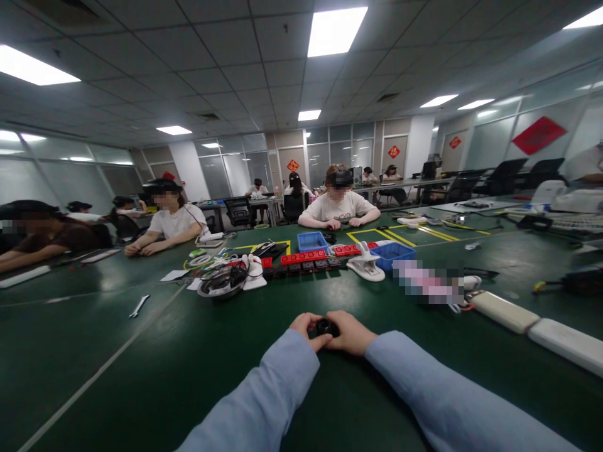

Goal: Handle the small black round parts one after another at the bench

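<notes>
Both hands come together around a small round black object (326, 326) with a darker, lens-like centre; its exact kind I cannot make out. My left hand (307, 326) grips it from the left, thumb along the near side. From the right, my right hand (352, 333) closes on it with curled fingers. The object is at or just above the green tabletop (264, 389); whether it touches is unclear. Fingers cover much of its sides.
Beyond my hands lie a red-and-black row of sockets (306, 260), a white clamp (366, 267), a coiled black cable (223, 282) and blue bins (393, 254). A wrench (139, 306) lies left, white battery-like packs (565, 342) right. A person (339, 204) sits opposite.
</notes>
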`<state>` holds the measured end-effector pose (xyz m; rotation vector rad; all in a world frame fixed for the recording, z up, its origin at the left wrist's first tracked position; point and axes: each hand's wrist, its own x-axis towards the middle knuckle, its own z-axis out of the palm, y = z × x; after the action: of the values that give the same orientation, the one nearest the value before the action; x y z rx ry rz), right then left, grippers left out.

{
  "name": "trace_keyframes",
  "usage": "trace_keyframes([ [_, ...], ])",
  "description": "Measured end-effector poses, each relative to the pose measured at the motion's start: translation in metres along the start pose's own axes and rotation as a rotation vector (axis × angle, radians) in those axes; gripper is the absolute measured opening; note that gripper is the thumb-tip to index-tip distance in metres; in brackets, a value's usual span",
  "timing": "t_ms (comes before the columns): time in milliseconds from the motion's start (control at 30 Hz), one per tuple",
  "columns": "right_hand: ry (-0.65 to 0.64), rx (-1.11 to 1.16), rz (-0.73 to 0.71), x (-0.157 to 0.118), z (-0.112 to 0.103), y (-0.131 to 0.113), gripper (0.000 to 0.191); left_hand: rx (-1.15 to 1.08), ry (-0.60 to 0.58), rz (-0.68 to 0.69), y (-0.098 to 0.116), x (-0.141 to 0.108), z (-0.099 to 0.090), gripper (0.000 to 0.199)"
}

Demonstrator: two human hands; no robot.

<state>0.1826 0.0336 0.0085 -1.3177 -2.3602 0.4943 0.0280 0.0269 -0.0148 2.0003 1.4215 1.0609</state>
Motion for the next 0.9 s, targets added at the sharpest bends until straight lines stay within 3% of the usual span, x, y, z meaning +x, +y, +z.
trace_keyframes([
  [133, 0.057, -0.159, -0.016, -0.004, 0.0, -0.008, 0.03, 0.028, 0.034, 0.005, -0.001, 0.0, 0.002, 0.034],
  [300, -0.036, -0.022, -0.095, -0.003, -0.008, -0.001, 0.047, -0.004, -0.068, 0.076, -0.004, 0.002, -0.003, 0.036],
  [433, -0.115, 0.075, -0.089, -0.001, -0.014, 0.005, 0.041, -0.005, -0.107, 0.133, -0.007, 0.004, -0.005, 0.038],
  [633, -0.167, 0.192, -0.148, 0.002, -0.013, 0.011, 0.027, 0.012, -0.094, 0.114, -0.008, 0.004, -0.004, 0.039],
  [767, -0.115, 0.175, -0.113, 0.003, -0.006, 0.013, 0.023, -0.016, -0.064, 0.071, -0.006, 0.003, -0.003, 0.037],
  [900, 0.022, 0.023, -0.016, 0.002, 0.003, 0.008, 0.026, -0.015, 0.023, -0.019, -0.002, 0.001, 0.0, 0.033],
])
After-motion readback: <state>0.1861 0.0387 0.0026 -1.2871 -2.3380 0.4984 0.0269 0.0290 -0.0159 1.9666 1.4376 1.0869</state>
